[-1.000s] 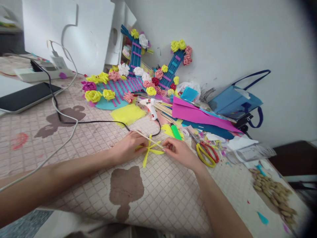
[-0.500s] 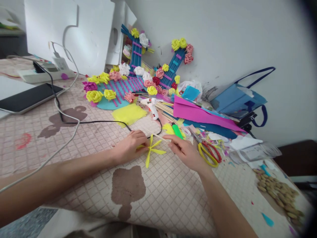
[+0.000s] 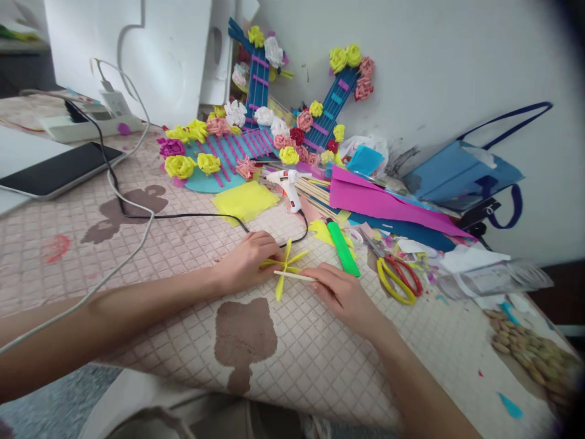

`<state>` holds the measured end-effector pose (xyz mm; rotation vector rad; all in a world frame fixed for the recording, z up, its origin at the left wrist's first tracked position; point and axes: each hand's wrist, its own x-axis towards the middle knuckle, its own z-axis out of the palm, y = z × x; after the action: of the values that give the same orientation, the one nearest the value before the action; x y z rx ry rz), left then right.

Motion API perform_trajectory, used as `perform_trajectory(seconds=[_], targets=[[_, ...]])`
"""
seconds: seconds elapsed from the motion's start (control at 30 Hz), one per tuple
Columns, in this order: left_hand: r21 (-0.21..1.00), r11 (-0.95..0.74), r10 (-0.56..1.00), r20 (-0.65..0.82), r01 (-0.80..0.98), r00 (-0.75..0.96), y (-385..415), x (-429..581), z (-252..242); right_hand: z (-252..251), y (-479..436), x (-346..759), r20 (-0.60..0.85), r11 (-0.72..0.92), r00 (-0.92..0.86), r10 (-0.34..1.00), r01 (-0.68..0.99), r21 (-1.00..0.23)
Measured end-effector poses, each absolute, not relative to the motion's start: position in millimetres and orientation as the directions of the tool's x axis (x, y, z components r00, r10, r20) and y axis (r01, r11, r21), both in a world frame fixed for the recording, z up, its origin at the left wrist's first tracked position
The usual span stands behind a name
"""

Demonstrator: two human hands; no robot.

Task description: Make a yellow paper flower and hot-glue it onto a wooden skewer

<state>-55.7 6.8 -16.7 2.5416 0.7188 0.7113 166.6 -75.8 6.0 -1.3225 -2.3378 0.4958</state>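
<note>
Soft, even daylight filled the scene, brightest on the white wall at upper right. Only a faint shadow lay beneath the right hand. Wide-angle distortion bent the edges, a dark vignette closed the right corners, and the peanuts at lower right were blurred.

No text, brand, number or sign can be read. A white label is seen on the clear plastic packet just to the right of the scissors, but its print is blurred beyond reading.
</note>
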Motion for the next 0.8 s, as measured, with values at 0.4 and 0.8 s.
perform_trajectory(seconds=[0.4,0.8], targets=[[0.460,-0.855,0.443,0.403,0.241,0.801,11.3,-69.8,0.8,1.1,-81.7,159.3,0.149,0.544,-0.525,0.838,0.784,-0.300],[0.345,-0.933,0.221,0.333,0.099,0.917,-8.9,-74.3,16.5,-2.8,-85.2,155.4,0.190,0.600,-0.570,0.799,0.769,-0.218]])
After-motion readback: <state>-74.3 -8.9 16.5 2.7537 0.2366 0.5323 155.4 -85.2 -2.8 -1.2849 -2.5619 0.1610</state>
